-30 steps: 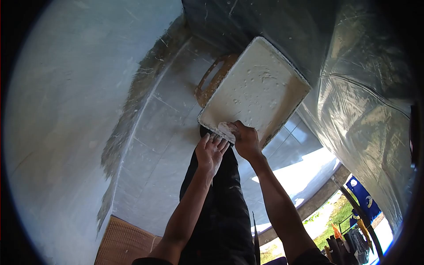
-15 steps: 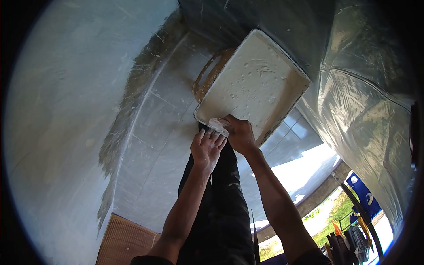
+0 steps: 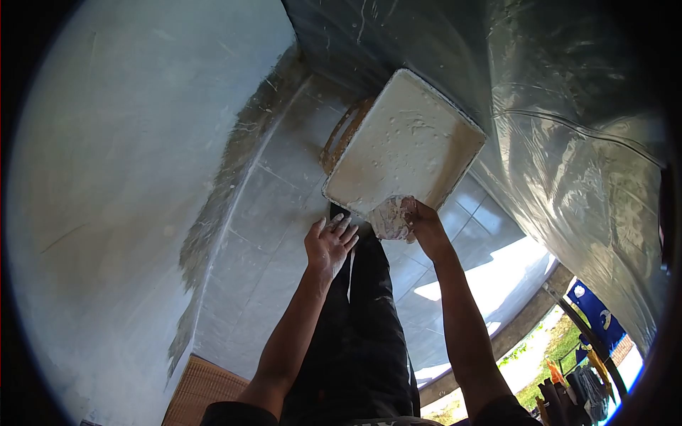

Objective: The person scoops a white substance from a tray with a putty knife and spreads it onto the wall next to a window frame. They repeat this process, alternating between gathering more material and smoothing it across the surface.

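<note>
In my right hand (image 3: pixel 426 228) is a see-through plastic container (image 3: pixel 391 218) smeared with white, gripped by its right side. It is held over the near edge of a rectangular tray (image 3: pixel 355 142) that carries a layer of thick, creamy white liquid (image 3: pixel 408 135). My left hand (image 3: pixel 329 247) is open, palm up, left of the container and apart from it. White residue coats its spread fingertips. The tray's near corner lies just beyond those fingers.
A brown plastic seat or stool (image 3: pixel 341 135) shows beneath the tray. To the left rises a pale wall (image 3: pixel 128 177) with a rough dark band along its base. Plastic sheeting (image 3: pixel 568 177) hangs on the right. Grey floor tiles (image 3: pixel 249 248) lie below.
My right hand has moved right, away from my left hand, and the container has turned to show its broad side. My left fingers no longer touch it.
</note>
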A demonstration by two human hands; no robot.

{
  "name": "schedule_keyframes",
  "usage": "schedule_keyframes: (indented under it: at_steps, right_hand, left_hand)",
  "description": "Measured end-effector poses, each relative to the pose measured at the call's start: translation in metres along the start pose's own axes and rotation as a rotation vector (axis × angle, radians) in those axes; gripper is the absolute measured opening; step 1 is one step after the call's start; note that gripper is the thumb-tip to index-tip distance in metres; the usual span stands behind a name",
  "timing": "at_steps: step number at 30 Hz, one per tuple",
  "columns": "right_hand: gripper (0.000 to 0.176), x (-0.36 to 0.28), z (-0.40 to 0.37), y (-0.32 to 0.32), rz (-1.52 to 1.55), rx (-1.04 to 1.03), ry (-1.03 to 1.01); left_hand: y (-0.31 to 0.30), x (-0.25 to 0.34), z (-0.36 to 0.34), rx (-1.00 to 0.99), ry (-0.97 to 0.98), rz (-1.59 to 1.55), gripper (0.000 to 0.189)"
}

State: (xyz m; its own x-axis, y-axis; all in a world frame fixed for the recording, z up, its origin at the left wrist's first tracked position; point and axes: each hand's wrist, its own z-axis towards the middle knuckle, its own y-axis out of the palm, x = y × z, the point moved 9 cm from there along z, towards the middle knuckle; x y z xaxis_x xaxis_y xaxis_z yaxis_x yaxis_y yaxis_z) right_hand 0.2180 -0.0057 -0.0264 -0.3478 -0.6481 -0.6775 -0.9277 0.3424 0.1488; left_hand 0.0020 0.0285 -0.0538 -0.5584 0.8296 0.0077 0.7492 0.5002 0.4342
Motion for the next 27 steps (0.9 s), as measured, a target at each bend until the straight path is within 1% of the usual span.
schedule_keyframes:
  at_steps: [1,2,3,5,6,7,10,11,13,15,17,19,20,21,22,23,25,26,27]
  right_hand:
    - [0.043,0.001,-0.012,-0.004,0.185,-0.013,0.002]
    - [0.049,-0.002,-0.024,-0.005,0.367,-0.028,0.0]
    - [0.049,-0.01,-0.037,-0.002,0.363,-0.027,-0.027]
    - [0.053,-0.031,-0.062,0.008,0.511,-0.056,-0.115]
    - [0.054,-0.039,-0.073,0.013,0.566,-0.111,-0.156]
    - [0.054,-0.046,-0.082,0.018,0.561,-0.118,-0.198]
    - [0.059,-0.068,-0.109,0.034,0.618,-0.07,-0.295]
    - [0.059,-0.088,-0.125,0.046,0.617,-0.052,-0.322]
    - [0.054,-0.102,-0.146,0.065,0.681,-0.095,-0.378]
    - [0.053,-0.126,-0.175,0.09,0.794,-0.118,-0.46]
    - [0.055,-0.136,-0.199,0.117,0.851,-0.186,-0.482]
    - [0.056,-0.132,-0.213,0.139,0.859,-0.254,-0.465]
    - [0.056,-0.132,-0.224,0.151,0.839,-0.288,-0.476]
    - [0.057,-0.129,-0.234,0.163,0.806,-0.268,-0.453]
    - [0.058,-0.127,-0.244,0.174,0.776,-0.248,-0.429]
    - [0.058,-0.127,-0.254,0.187,0.764,-0.284,-0.439]
    - [0.054,-0.113,-0.266,0.204,0.709,-0.192,-0.441]
    - [0.05,-0.103,-0.265,0.214,0.741,-0.205,-0.431]
    - [0.05,-0.093,-0.267,0.227,0.753,-0.227,-0.414]
  left_hand:
    - [0.0,0.004,-0.007,-0.006,0.003,0.026,0.075]
    - [0.002,0.009,-0.014,-0.07,0.021,0.071,0.08]
    - [0.008,0.013,-0.025,-0.095,0.028,0.079,0.08]
    - [0.021,0.019,-0.046,-0.102,0.021,0.086,0.081]
    - [0.028,0.02,-0.057,-0.115,0.02,0.094,0.078]
    - [0.038,0.023,-0.069,-0.152,0.035,0.11,0.078]
    - [0.068,0.022,-0.103,-0.266,0.0,0.107,0.069]
    - [0.078,0.025,-0.117,-0.307,0.02,0.119,0.069]
    - [0.094,0.024,-0.143,-0.338,0.002,0.117,0.068]
    - [0.103,0.03,-0.165,-0.413,0.04,0.135,0.067]
    - [0.103,0.035,-0.184,-0.467,0.073,0.135,0.064]
    - [0.096,0.041,-0.201,-0.485,0.121,0.134,0.063]
    - [0.087,0.045,-0.206,-0.451,0.148,0.142,0.062]
    - [0.076,0.049,-0.211,-0.415,0.179,0.148,0.062]
    - [0.068,0.053,-0.22,-0.449,0.225,0.129,0.06]
    - [0.059,0.056,-0.232,-0.463,0.26,0.121,0.06]
    - [0.025,0.056,-0.25,-0.366,0.277,0.123,0.06]
    - [0.009,0.056,-0.257,-0.388,0.27,0.12,0.059]
    - [-0.013,0.058,-0.265,-0.366,0.292,0.119,0.059]
